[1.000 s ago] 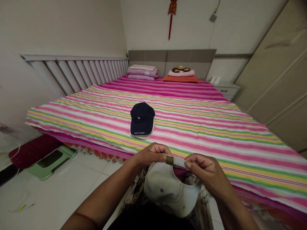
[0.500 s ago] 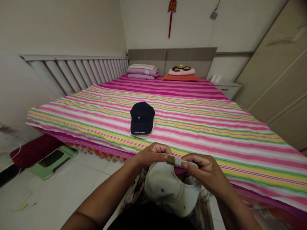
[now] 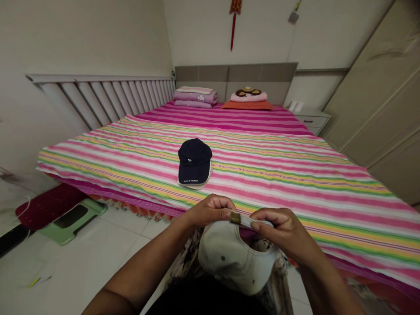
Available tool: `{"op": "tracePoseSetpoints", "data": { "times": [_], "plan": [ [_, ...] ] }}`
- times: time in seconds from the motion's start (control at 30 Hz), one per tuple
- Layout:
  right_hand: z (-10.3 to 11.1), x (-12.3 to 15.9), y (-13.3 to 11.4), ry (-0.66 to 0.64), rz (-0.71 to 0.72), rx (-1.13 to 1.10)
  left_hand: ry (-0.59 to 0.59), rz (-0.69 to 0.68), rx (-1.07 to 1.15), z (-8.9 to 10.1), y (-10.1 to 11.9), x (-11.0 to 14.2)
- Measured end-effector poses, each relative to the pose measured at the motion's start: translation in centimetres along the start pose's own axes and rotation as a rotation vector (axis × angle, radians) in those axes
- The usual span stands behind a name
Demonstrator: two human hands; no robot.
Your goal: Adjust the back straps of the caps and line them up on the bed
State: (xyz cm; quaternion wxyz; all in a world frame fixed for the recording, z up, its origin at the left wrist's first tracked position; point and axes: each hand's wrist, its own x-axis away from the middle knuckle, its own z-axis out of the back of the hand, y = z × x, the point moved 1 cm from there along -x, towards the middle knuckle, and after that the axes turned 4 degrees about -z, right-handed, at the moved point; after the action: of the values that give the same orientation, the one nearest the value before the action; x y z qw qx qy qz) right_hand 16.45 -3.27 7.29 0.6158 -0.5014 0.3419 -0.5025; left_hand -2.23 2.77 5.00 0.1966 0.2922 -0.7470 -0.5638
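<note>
A pale, off-white baseball cap (image 3: pixel 226 258) hangs over my lap, its back opening and strap facing up. My left hand (image 3: pixel 211 210) pinches the strap end beside the brass-coloured buckle (image 3: pixel 235 217). On the other side, my right hand (image 3: pixel 278 225) grips the strap between thumb and fingers. Both hands are closed on the cap. Ahead of them on the bed lies a navy cap (image 3: pixel 195 159) with white lettering on its brim. A light-coloured brim (image 3: pixel 195 186) peeks out from under it.
The bed (image 3: pixel 295 170) has a striped sheet. Folded purple bedding (image 3: pixel 196 97) and an orange pillow (image 3: pixel 247 105) lie by the headboard (image 3: pixel 260 72). A white railing (image 3: pixel 114 94) runs along the left. Beside the bed, a green stool (image 3: pixel 70 221) stands on the tiled floor.
My right hand has shifted very slightly right along with the strap, and the buckle has tilted a little. The navy cap stays where it was.
</note>
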Motion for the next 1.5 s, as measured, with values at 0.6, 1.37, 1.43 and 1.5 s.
{"op": "tracePoseSetpoints", "data": {
  "times": [0.6, 1.37, 1.43, 1.5],
  "plan": [
    [0.4, -0.1, 0.2, 0.036, -0.054, -0.071, -0.003, 0.013, -0.040, -0.3, 0.1, -0.2],
    [-0.3, -0.3, -0.4, 0.014, -0.026, -0.026, 0.019, -0.007, -0.111, 0.0, 0.0, -0.2],
    [-0.4, -0.3, -0.4, 0.013, -0.035, -0.067, 0.016, -0.015, -0.112, 0.0, 0.0, -0.1],
    [-0.5, -0.4, -0.4, 0.004, -0.042, -0.097, 0.014, -0.019, -0.113, 0.0, 0.0, -0.1]
  ]
}}
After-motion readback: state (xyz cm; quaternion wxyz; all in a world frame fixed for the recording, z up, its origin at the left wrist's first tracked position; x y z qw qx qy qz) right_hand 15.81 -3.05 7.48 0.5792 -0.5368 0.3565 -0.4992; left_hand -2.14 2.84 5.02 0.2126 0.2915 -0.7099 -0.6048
